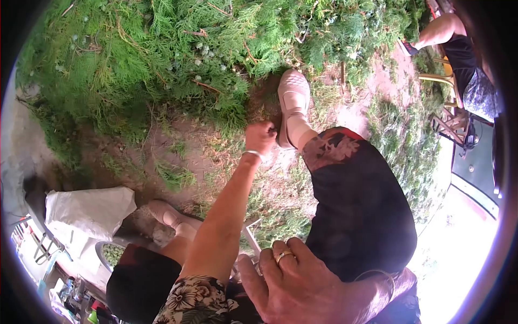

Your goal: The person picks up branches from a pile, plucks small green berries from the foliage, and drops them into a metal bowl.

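Note:
My left hand (260, 138), with a pale band on its wrist, reaches down to the ground beside my right shoe (294, 89). Its fingers are closed, and what they may hold is hidden. Just beyond it lies a large heap of green conifer branches (162, 59). My right hand (305, 283), wearing a ring and a bangle, is over my lap near my left forearm. Its fingers are slightly bent and apart, with nothing visible in them. My left shoe (164, 213) is on the ground at the lower left.
A white sack (90, 212) lies left of my left leg, near a round container of green bits (111, 254). Green scraps cover the ground. At the upper right, another person's leg (442, 29) shows beside a chair (440, 79).

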